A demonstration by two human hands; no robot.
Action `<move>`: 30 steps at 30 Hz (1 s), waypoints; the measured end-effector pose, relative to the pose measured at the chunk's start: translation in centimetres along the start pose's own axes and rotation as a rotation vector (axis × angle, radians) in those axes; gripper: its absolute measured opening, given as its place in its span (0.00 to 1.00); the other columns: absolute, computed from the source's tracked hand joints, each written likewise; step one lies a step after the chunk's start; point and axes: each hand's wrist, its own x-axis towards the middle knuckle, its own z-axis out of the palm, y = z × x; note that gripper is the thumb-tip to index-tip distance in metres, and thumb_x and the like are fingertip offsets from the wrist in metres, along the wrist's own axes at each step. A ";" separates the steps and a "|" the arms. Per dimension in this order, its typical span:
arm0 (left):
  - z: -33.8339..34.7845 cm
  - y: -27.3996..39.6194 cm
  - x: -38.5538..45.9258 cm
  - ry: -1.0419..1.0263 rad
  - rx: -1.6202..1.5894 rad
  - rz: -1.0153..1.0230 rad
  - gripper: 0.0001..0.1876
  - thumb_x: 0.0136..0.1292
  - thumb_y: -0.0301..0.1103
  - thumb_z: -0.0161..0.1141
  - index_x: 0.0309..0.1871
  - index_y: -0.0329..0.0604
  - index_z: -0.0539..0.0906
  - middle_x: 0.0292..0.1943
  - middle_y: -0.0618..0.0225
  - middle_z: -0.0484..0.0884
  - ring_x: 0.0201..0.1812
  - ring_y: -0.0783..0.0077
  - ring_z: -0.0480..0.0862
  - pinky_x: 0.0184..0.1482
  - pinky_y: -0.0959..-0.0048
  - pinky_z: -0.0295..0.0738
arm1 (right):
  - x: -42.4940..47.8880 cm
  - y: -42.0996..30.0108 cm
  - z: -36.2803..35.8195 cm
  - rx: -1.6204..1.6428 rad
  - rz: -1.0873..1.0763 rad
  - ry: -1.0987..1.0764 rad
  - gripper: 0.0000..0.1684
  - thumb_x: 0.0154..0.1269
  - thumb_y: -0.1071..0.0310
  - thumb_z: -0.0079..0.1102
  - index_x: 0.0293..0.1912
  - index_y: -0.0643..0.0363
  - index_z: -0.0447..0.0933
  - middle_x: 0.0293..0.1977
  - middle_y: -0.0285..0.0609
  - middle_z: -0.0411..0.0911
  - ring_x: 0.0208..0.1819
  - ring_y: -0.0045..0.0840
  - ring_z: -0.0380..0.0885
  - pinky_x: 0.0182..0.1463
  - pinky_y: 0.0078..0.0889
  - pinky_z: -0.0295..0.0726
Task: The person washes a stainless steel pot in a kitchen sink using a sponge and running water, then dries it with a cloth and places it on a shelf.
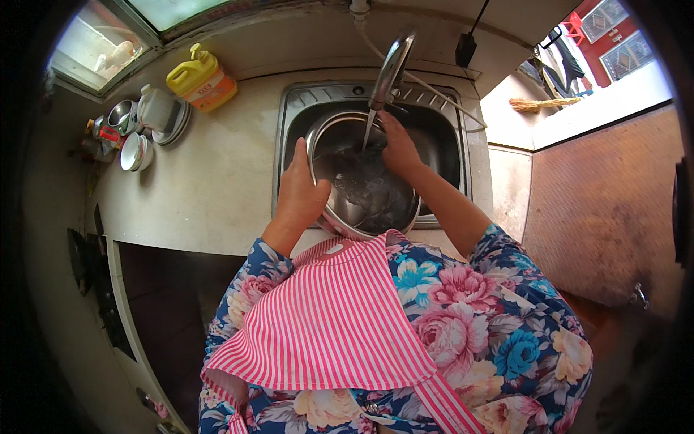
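Note:
A round stainless steel pot (374,209) is tilted in the sink (445,135), its near rim close to my apron. Water runs from the chrome faucet (391,70) into it, and rippling water (358,179) covers its bottom. My left hand (301,192) holds the left side of the pot, with the thumb over the rim and the fingers along the outer wall. On the opposite side my right hand (400,145) grips the far right of the rim near the stream. Part of its grip is hidden.
Left of the sink, a yellow jug (203,81) with a pump stands on the counter (227,163). Farther left are stacked bowls (136,152), plates (174,127) and a whitish jug (157,111). A pale hose (442,96) crosses the sink's back right corner. A straw broom (534,104) lies at right.

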 end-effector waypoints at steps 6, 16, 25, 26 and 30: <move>0.6 -0.7 -0.1 0.041 -0.027 0.046 0.38 0.46 0.24 0.53 0.64 0.25 0.54 0.49 0.34 0.72 0.49 0.41 0.75 0.51 0.62 0.70 | -5.3 -1.9 -3.3 0.065 0.839 -0.285 0.61 0.38 0.76 0.63 0.68 0.51 0.37 0.57 0.62 0.59 0.58 0.52 0.62 0.60 0.42 0.66; 1.2 0.4 -0.2 0.037 -0.005 0.196 0.38 0.46 0.24 0.53 0.64 0.26 0.54 0.50 0.34 0.70 0.50 0.39 0.74 0.52 0.61 0.70 | -1.1 -1.6 -1.7 -0.197 0.564 -0.136 0.44 0.46 0.68 0.63 0.61 0.57 0.53 0.46 0.55 0.69 0.48 0.49 0.72 0.49 0.45 0.72; 1.2 0.4 0.0 0.019 -0.020 0.181 0.38 0.46 0.24 0.54 0.64 0.24 0.53 0.53 0.34 0.69 0.52 0.40 0.72 0.54 0.62 0.68 | -3.1 1.1 -1.7 -0.081 0.294 -0.025 0.39 0.46 0.68 0.62 0.58 0.57 0.57 0.47 0.57 0.69 0.48 0.52 0.70 0.49 0.47 0.71; 1.3 0.6 0.0 0.013 -0.019 0.179 0.38 0.46 0.24 0.54 0.64 0.24 0.53 0.53 0.33 0.69 0.52 0.40 0.72 0.54 0.62 0.68 | -2.9 1.0 -2.0 -0.095 0.328 -0.059 0.37 0.47 0.69 0.61 0.57 0.57 0.57 0.46 0.57 0.69 0.47 0.52 0.71 0.48 0.48 0.72; 1.3 0.7 0.1 -0.005 -0.016 0.150 0.38 0.47 0.24 0.53 0.64 0.25 0.53 0.52 0.34 0.69 0.52 0.41 0.73 0.53 0.63 0.69 | -1.2 -0.7 -2.0 -0.133 0.592 -0.140 0.36 0.47 0.69 0.60 0.56 0.55 0.57 0.44 0.56 0.69 0.47 0.53 0.71 0.47 0.48 0.72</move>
